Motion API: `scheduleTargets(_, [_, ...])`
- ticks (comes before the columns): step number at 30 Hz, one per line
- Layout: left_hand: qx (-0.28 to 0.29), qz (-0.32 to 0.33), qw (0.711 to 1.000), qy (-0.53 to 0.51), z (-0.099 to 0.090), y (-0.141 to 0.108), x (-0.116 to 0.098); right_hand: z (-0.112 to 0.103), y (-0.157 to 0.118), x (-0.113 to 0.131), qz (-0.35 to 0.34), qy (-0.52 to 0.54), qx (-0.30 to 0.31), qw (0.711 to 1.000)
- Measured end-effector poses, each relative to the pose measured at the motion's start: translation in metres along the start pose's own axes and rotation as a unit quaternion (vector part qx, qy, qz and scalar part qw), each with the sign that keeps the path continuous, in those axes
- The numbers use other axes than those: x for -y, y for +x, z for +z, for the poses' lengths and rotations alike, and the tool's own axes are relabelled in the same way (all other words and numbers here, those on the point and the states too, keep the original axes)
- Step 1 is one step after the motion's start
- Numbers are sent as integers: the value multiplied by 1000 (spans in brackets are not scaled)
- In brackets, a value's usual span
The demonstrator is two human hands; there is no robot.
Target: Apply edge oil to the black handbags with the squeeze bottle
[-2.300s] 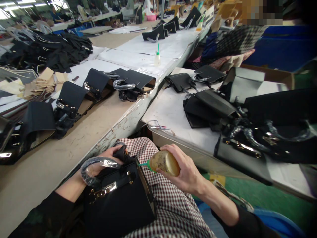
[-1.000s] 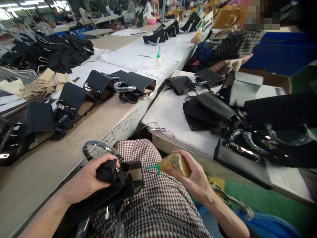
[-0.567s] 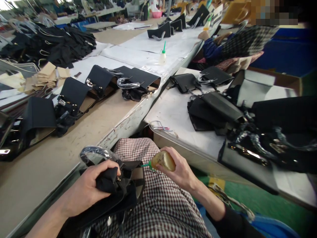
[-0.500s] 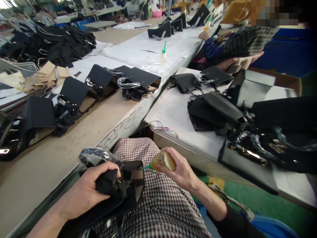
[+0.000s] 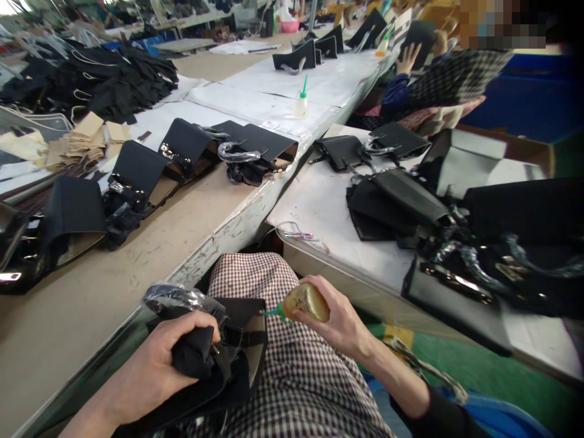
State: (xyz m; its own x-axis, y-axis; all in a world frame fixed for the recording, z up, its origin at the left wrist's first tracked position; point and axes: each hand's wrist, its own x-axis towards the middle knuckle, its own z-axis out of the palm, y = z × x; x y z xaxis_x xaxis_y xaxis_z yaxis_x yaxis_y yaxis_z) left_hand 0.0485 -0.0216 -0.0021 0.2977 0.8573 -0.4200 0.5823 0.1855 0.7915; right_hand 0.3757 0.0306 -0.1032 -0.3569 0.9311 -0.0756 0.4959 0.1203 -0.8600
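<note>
At lower centre, a black box-shaped handbag (image 5: 243, 311) with a plastic-wrapped handle (image 5: 176, 298) lies on a brown-and-white checked cloth (image 5: 314, 389) over the person's lap. The left hand (image 5: 152, 365), lower left, is clenched around the bag's bunched black fabric. The right hand (image 5: 342, 319), right of centre, wraps its fingers around a rounded amber squeeze bottle (image 5: 305, 302); its thin green nozzle (image 5: 274, 311) points left at the bag's edge, contact unclear. Similar black bags (image 5: 141, 167) line the beige table (image 5: 182, 228) at left.

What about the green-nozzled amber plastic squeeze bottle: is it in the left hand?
No, the right hand grips the bottle; the left hand clutches bunched black material.
</note>
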Motion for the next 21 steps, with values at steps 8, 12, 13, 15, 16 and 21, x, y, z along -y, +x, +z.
scheduleTargets(8, [1,-2,1000,18,10,-18,0,-8,-11,9,79,46,-25,995])
scheduleTargets(12, [26,-10,999,27,16,-27,3,-2,-19,12,79,45,-20,996])
scheduleTargets(13, [27,-15,999,25,18,-28,4,0,-20,13,72,37,-16,997])
scheduleTargets(15, [22,-25,999,18,22,-31,4,5,-23,13,65,18,-11,998])
scheduleTargets(16, [19,-25,999,17,23,-32,4,7,-24,14,67,12,-10,998])
scheduleTargets(21, [42,0,998,42,26,-34,7,8,-29,14,89,32,-23,995])
